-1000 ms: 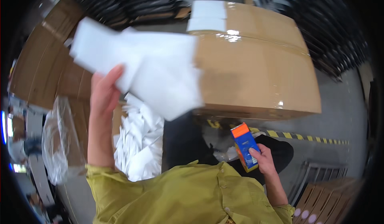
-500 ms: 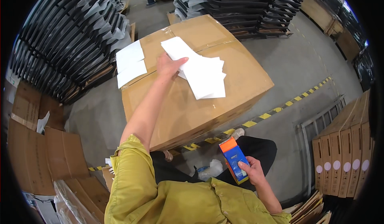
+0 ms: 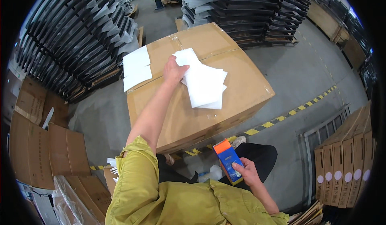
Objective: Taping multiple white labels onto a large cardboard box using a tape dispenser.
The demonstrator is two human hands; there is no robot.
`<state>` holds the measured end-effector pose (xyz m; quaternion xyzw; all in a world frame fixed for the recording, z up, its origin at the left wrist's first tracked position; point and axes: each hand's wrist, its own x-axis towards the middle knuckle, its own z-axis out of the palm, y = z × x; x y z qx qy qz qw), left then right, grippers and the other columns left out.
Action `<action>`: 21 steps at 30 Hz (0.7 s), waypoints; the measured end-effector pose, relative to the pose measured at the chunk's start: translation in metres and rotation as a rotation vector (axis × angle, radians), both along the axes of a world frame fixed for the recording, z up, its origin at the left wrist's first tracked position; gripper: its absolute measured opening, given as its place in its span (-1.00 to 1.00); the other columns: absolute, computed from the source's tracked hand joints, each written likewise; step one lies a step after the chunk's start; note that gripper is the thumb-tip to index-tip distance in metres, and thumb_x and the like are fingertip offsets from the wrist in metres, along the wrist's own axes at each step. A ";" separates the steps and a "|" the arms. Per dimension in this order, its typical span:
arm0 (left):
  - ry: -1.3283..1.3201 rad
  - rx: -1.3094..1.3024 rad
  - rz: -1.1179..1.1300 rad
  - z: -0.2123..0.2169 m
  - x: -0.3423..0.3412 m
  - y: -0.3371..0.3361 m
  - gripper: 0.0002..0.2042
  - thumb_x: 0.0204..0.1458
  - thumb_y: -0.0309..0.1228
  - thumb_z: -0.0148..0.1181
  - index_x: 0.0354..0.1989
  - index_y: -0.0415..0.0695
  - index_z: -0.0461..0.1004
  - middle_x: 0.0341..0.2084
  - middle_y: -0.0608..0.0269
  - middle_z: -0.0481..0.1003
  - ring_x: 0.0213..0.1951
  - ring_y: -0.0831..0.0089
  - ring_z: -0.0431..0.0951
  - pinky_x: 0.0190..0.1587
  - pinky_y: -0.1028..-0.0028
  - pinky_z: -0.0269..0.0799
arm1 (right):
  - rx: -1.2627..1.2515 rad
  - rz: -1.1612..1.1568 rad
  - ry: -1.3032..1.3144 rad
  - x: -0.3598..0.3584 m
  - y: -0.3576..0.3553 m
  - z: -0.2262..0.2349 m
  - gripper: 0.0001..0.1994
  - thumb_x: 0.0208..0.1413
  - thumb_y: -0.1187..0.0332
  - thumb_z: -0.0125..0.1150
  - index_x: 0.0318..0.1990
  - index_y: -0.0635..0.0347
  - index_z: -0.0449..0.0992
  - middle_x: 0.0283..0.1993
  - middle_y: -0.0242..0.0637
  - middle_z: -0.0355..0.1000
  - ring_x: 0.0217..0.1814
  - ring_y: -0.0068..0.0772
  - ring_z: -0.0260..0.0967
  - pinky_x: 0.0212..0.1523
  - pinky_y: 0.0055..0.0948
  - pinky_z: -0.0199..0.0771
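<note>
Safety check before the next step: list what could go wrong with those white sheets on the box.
1. The left hand pins only one corner of the loose white sheets, so they could slide off the cardboard box.
2. The right hand holds an orange-and-blue handheld device, so it is not free to catch them.

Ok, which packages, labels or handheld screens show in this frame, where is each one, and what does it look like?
Large cardboard box: centre, brown, taped.
White sheets: loose stack on the box top, under the left hand.
White labels: two rectangles at the box's left top edge.
Handheld device: blue with an orange top, held by the right hand; its screen cannot be made out.
Upright cartons: right edge, brown with round white stickers.
</note>
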<state>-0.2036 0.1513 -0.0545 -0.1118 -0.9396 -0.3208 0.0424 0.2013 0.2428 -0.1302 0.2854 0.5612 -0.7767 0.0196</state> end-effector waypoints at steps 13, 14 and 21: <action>0.092 0.154 -0.020 -0.012 0.011 0.020 -0.51 -0.29 -0.37 0.28 -0.11 -0.17 0.31 -0.30 0.05 0.45 -0.22 0.16 0.45 -0.15 0.31 0.35 | 0.017 0.007 -0.007 0.006 -0.008 0.003 -0.71 -0.07 0.27 0.22 -0.34 0.35 0.41 -0.42 -0.31 0.41 -0.42 -0.63 0.31 -0.35 -0.61 0.32; 0.092 0.157 -0.018 -0.012 0.010 0.021 -0.51 -0.29 -0.37 0.28 -0.11 -0.17 0.31 -0.30 0.05 0.45 -0.22 0.16 0.45 -0.15 0.31 0.35 | 0.013 0.001 0.002 0.005 -0.008 0.004 -0.71 -0.06 0.27 0.22 -0.34 0.36 0.41 -0.42 -0.31 0.41 -0.42 -0.63 0.30 -0.35 -0.61 0.31; -0.181 1.100 0.094 -0.001 0.024 0.005 -0.69 -0.10 -0.49 0.10 -0.13 -0.13 0.27 -0.38 0.22 0.38 -0.29 0.41 0.41 -0.23 0.44 0.37 | 0.005 0.006 0.029 0.002 -0.008 0.008 -0.70 -0.05 0.27 0.20 -0.32 0.38 0.40 -0.40 -0.30 0.42 -0.41 -0.63 0.30 -0.33 -0.61 0.31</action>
